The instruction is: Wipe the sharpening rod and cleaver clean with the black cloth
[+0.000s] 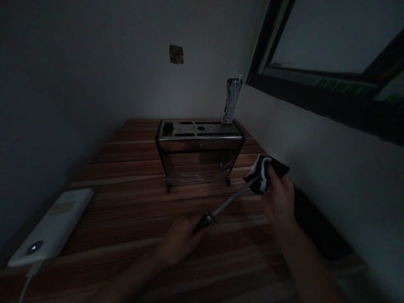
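My left hand is closed round the black handle of a sharpening steel, whose grey rod slants up to the right. In my right hand a black cloth with a white strip is pinched around the far end of the rod, so the tip is hidden. Beyond both hands a knife block stands on the table, with a slotted metal top and see-through sides. A wrapped grey object stands upright at the block's right end; its kind is unclear.
A white power bank with a cable lies on the left of the striped wooden table. A dark flat object lies along the right wall. A dark-framed window is above it. The back wall has a hole.
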`<state>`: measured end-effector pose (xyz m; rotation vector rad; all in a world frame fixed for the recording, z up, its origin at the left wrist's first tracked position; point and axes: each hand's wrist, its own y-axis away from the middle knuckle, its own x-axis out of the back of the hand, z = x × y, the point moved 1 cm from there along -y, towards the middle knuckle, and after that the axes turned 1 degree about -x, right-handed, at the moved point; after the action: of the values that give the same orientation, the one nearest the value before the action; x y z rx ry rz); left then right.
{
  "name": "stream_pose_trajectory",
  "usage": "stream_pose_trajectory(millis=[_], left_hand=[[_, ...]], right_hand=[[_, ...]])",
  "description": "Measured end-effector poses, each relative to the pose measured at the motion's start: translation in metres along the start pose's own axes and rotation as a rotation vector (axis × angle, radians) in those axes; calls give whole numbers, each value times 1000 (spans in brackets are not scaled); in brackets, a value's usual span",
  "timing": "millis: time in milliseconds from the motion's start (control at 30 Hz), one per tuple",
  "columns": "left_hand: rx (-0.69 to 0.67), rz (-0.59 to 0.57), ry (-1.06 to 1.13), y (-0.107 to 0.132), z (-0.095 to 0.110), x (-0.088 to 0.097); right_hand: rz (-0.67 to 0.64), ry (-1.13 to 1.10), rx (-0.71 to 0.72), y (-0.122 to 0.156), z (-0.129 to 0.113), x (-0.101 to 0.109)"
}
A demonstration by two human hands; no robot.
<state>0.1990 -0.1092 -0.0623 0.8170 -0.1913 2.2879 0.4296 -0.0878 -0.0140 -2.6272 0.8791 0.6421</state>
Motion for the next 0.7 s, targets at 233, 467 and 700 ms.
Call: stream_pose_trajectory(millis=[233,467,700], left_hand=[[9,1,-21,1,1,0],[43,-13,-43,1,-1,0],[73,19,35,0,-3,-1]], right_hand=[[8,-39,-15,0,-3,-2],[73,-23,-61,1,15,-1],[-231,247,-281,37,40,-8]])
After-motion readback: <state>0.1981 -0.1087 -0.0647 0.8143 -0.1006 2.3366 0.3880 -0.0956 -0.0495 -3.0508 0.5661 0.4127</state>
